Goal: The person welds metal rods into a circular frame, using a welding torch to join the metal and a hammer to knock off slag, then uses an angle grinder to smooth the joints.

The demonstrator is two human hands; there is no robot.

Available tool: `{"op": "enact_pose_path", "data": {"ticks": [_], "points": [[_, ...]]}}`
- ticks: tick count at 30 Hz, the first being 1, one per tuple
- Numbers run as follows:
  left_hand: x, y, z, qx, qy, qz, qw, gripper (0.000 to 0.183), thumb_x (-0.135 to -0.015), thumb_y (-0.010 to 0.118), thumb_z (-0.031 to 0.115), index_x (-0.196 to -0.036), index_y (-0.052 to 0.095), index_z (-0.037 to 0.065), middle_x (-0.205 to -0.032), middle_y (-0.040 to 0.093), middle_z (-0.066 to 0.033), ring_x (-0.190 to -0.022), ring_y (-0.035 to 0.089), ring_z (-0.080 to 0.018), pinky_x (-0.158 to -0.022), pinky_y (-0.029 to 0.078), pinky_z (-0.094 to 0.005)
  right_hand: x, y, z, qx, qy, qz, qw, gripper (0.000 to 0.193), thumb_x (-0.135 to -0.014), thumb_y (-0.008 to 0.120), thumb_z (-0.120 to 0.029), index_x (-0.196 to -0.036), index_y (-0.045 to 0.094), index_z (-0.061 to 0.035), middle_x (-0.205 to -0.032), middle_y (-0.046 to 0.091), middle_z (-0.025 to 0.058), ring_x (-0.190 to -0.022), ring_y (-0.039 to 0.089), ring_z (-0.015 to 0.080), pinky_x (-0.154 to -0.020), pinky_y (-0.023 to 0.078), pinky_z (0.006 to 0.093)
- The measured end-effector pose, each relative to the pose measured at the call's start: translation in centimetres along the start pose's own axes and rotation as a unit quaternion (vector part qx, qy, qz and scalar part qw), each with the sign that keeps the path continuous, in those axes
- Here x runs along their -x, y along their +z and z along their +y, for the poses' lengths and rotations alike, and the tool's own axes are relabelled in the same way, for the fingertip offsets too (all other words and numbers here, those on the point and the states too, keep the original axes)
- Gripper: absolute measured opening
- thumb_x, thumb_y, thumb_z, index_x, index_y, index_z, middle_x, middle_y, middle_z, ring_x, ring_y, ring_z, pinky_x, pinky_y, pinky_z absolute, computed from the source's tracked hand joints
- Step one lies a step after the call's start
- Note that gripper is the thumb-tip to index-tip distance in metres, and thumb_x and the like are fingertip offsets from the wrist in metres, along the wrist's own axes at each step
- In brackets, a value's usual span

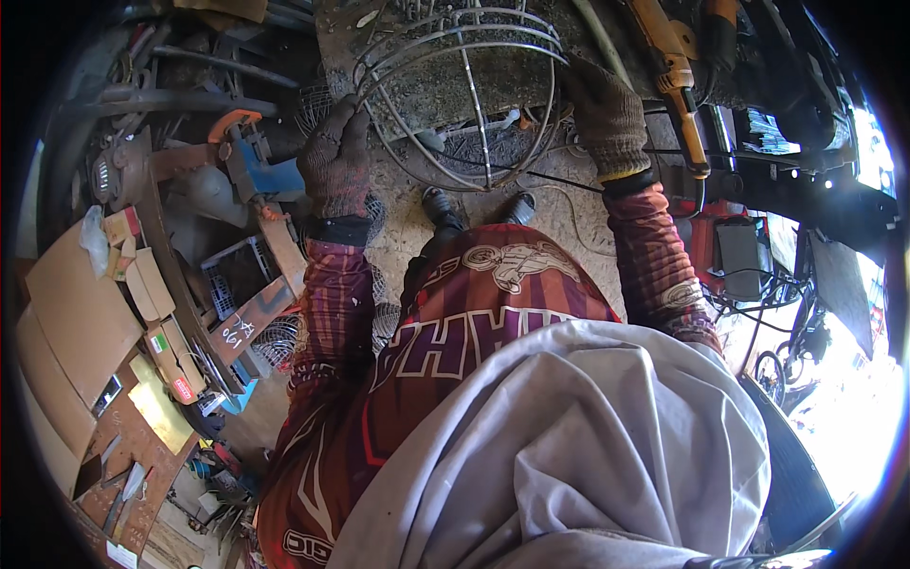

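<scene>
A round cage of bent metal wire [462, 180], with several hoops joined by ribs, is at the top middle, over the near edge of a dark, dirty workbench [512, 87]. My left hand [337, 159], in a brown knitted glove, grips the cage's left side. On the opposite side my right hand [609, 119], gloved the same way, has its fingers at the upper right hoop and holds it there. Part of the fingertips of both hands is hidden by the gloves' dark bulk and the wire.
An orange power tool [675, 76] with a cord lies right of my right hand. On the left stand a rusty metal frame with a blue clamp-like part [270, 175], cardboard boxes [152, 284] and a brown table [142, 450]. Coiled wire pieces [277, 341] lie low beside my left arm.
</scene>
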State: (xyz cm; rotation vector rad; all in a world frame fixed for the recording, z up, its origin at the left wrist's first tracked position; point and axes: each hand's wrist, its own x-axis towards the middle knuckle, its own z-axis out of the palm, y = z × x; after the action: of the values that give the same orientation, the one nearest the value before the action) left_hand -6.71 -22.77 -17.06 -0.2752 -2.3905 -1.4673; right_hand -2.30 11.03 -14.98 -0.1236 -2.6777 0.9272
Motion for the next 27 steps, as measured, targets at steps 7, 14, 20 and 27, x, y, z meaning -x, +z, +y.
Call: {"op": "enact_pose_path", "data": {"ticks": [7,14,20,27], "points": [[0.1,-0.1,0.0,-0.004,0.005,0.001,1.0,0.021,-0.087,0.072,0.003,-0.108,0.072,0.0,-0.107,0.073,-0.0142,-0.098,0.07,-0.0199,-0.087,0.055,-0.0311,0.2,0.3,0.6,0.015,-0.052,0.022,0.998,0.024,-0.093,0.059,-0.025,-0.11,0.069,-0.0104,-0.088,0.069,0.0137,-0.085,0.068,0.0323,-0.073,0.052,0.0401],[0.2,0.1,-0.1,-0.005,-0.004,-0.001,1.0,0.023,-0.089,0.072,0.007,-0.111,0.072,0.001,-0.106,0.073,-0.0114,-0.1,0.067,-0.0179,-0.088,0.052,-0.0324,0.2,0.3,0.5,-0.026,-0.011,0.011,1.0,0.028,-0.094,0.059,-0.028,-0.113,0.069,-0.0099,-0.089,0.07,0.0144,-0.086,0.068,0.0324,-0.074,0.053,0.0402],[0.1,0.1,-0.2,-0.007,0.018,0.0,1.0,0.022,-0.089,0.072,0.005,-0.11,0.072,0.001,-0.107,0.073,-0.0115,-0.1,0.067,-0.0179,-0.089,0.051,-0.0314,0.2,0.8,0.9,-0.007,-0.018,0.029,0.999,0.028,-0.094,0.061,-0.028,-0.114,0.07,-0.0095,-0.089,0.07,0.0141,-0.081,0.069,0.0315,-0.073,0.053,0.0398],[-0.4,-0.7,-0.3,0.001,0.051,-0.055,0.997,0.022,-0.09,0.07,0.004,-0.111,0.071,0.0,-0.108,0.073,-0.0119,-0.099,0.067,-0.017,-0.087,0.052,-0.0294,0.3,0.8,2.3,0.085,-0.075,-0.011,0.994,0.028,-0.09,0.067,-0.015,-0.118,0.067,-0.0116,-0.114,0.068,0.0109,-0.102,0.067,0.0301,-0.083,0.056,0.0383]]}}
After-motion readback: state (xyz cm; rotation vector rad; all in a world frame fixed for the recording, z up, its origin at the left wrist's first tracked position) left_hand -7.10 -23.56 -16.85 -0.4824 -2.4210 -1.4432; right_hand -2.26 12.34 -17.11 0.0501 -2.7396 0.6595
